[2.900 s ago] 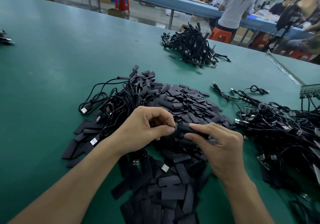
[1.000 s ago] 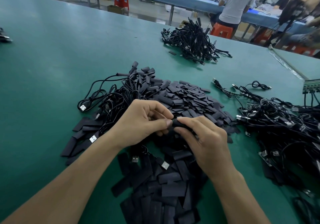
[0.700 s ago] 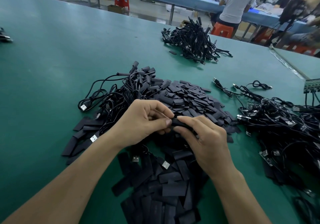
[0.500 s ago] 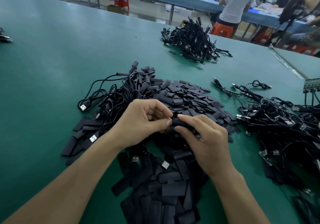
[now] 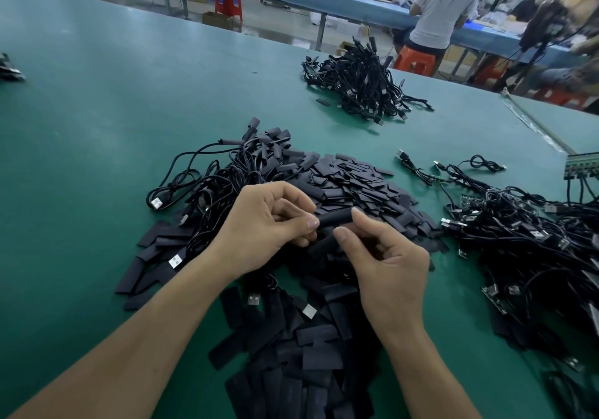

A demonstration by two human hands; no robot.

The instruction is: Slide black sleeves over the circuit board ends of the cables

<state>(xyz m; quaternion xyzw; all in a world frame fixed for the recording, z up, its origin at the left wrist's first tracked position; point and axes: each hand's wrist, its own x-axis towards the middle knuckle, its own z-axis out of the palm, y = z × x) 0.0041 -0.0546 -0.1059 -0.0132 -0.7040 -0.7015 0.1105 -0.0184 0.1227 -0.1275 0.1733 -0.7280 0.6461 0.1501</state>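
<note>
Two pinch grips on one short black tubular sleeve [image 5: 335,217], just above the heap of flat black sleeves [image 5: 353,188] on the green tabletop [image 5: 97,120]: left hand [image 5: 265,224] at its left end, right hand [image 5: 385,256] at its right end. Board end hidden. Risk of snagging or skewing on the board edge if pushed off-axis; risk of slipping back if released early.

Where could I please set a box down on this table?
The broad bare table left of the sleeve pile is free, as is the strip between that pile and the far cable bundle. The right side is crowded with tangled cables.
</note>
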